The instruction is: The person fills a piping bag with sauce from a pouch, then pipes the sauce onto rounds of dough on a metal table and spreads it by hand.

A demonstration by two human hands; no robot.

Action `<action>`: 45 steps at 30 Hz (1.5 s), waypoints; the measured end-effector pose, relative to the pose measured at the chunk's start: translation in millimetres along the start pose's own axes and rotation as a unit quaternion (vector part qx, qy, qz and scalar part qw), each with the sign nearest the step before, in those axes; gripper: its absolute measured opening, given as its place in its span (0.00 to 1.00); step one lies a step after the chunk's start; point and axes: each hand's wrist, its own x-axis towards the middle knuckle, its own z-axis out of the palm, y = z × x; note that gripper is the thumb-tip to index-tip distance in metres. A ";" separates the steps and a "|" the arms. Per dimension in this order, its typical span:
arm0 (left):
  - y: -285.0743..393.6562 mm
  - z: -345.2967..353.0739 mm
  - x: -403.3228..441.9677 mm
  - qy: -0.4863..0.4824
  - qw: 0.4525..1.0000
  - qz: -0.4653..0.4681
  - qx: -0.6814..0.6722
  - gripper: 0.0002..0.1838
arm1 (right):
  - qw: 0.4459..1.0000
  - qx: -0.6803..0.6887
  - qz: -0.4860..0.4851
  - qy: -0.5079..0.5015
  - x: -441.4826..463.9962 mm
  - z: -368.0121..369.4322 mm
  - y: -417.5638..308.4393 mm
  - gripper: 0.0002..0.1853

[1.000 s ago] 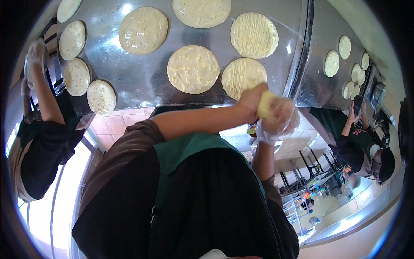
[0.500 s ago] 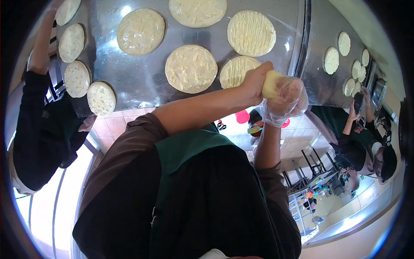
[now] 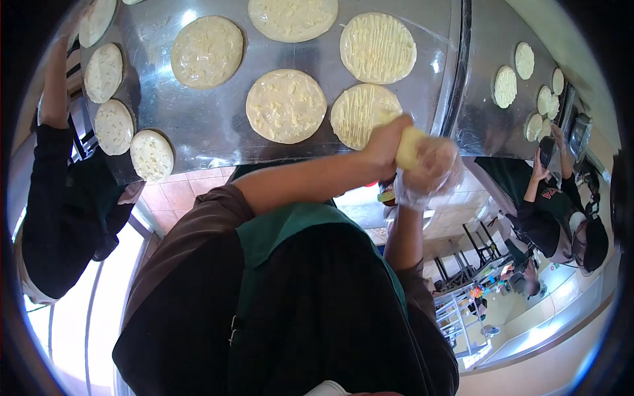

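Gripping one yellow bag [image 3: 411, 149] with both hands, I have my bare left hand [image 3: 385, 146] closed at its left end and my gloved right hand [image 3: 432, 168] clutching its right; the glove is blurred. The bag is over the near edge of the desk [image 3: 205, 122], by its right corner. Just beyond my left hand, one round [image 3: 360, 113] has cream lines on its left part; its right is less clear, so I judge it partly lined. Toward the far edge, one round [image 3: 378, 47] is lined right across. Three more [image 3: 286, 105] around the middle show lumps, no clear lines. Four [image 3: 152, 156] run along the left edge, lumpy and unlined, plus a cut-off sliver at the far edge. On the second desk [image 3: 485, 132], past the right edge, I count about seven small rounds [image 3: 505, 87].
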 end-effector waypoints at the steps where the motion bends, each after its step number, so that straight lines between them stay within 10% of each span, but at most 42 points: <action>1: 11.5 5.4 8.8 -0.025 1.000 0.002 -0.004 0.06 | 0.999 -0.022 -0.040 0.019 23.3 5.5 -16.6 0.17; 16: -38.3 -20.1 -11.0 0.053 0.997 -0.035 0.051 0.07 | 0.985 0.131 0.105 -0.048 -28.7 -26.1 13.4 0.15; 22: 4.2 9.6 17.4 -0.018 0.998 0.025 0.045 0.07 | 0.983 0.180 -0.012 -0.020 17.1 1.1 5.3 0.07; 27: -30.7 -13.4 -2.3 0.041 0.995 -0.006 0.086 0.07 | 0.991 -0.061 -0.104 0.051 -14.1 -18.0 10.7 0.16; 31: -53.2 -19.4 -17.4 0.095 0.991 -0.035 0.086 0.07 | 0.982 0.138 0.126 -0.036 -32.8 -48.5 -1.1 0.13; 32: -55.0 -17.9 -18.4 0.098 0.992 -0.048 0.068 0.06 | 0.998 -0.012 -0.065 -0.013 -32.5 -44.5 10.2 0.17; 35: -35.0 -7.3 1.3 0.038 0.998 -0.010 0.049 0.07 | 0.993 0.060 0.099 -0.022 -28.5 -21.2 33.2 0.20; 37: -16.8 3.6 17.4 -0.002 0.999 0.014 0.035 0.07 | 0.977 0.186 0.105 0.000 -10.0 -9.0 24.2 0.18; 45: -28.7 -1.5 -0.3 0.036 0.997 -0.004 0.066 0.06 | 1.000 -0.002 -0.019 -0.008 -6.7 -22.5 10.6 0.13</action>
